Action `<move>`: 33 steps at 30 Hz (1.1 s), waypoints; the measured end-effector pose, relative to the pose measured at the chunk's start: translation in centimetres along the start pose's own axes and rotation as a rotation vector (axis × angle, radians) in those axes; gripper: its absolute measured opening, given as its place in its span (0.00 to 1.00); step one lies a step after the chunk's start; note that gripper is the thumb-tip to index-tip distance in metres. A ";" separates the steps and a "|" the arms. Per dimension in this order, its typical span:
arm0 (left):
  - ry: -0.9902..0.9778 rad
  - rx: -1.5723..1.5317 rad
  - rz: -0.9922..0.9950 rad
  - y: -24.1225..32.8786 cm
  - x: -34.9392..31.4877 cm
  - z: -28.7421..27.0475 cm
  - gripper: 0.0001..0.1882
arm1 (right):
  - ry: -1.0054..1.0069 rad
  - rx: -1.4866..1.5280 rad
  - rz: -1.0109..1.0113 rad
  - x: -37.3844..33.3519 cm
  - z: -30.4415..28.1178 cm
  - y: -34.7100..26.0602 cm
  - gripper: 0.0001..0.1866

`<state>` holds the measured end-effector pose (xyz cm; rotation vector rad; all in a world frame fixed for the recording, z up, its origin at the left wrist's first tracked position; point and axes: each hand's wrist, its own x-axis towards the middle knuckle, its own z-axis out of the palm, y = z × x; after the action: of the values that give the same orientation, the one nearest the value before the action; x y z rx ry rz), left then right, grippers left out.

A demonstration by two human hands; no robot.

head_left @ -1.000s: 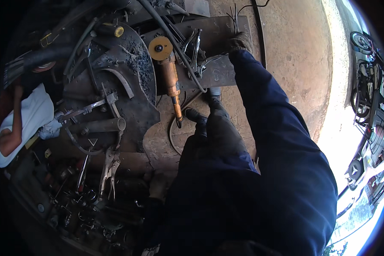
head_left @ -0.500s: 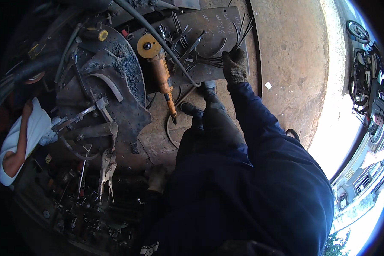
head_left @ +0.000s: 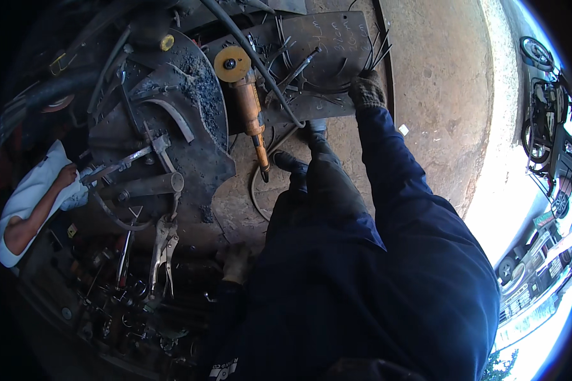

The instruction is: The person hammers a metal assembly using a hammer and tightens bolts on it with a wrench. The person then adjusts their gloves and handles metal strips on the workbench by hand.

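My right hand (head_left: 367,91), in a knitted glove, is closed round a bunch of thin metal rods (head_left: 376,56) at the right end of a dark steel plate (head_left: 311,38) with chalk marks. Some rods stick out beyond the fist, others run leftward over the plate. My left hand (head_left: 237,262), also gloved, is low beside my body at the bench's near edge; its fingers are in shadow. An orange angle grinder (head_left: 250,108) with a yellowish disc (head_left: 231,64) lies between the plate and the round bench top, a dark hose crossing close by.
Locking pliers (head_left: 164,251) hang at the near side of the dirty metal bench (head_left: 203,171), beside a clamped pipe (head_left: 149,186). Dark filings (head_left: 203,89) cover part of it. A person in a white shirt (head_left: 35,193) is at the left. Motorcycles (head_left: 543,120) stand far right.
The view has shifted, so the bench and grinder appear farther right. My right hand still grips the rods. The other person's arm has moved toward the bench.
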<state>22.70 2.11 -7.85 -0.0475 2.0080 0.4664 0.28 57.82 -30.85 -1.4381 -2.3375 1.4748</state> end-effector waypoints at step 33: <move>0.056 0.015 0.092 -0.8 0.8 -0.1 0.14 | -0.151 -0.023 0.109 6.2 -3.2 -2.8 0.25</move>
<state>22.40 1.49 -8.70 0.0416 2.0747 0.5141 -3.75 64.02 -29.62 -1.5339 -2.4031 1.6445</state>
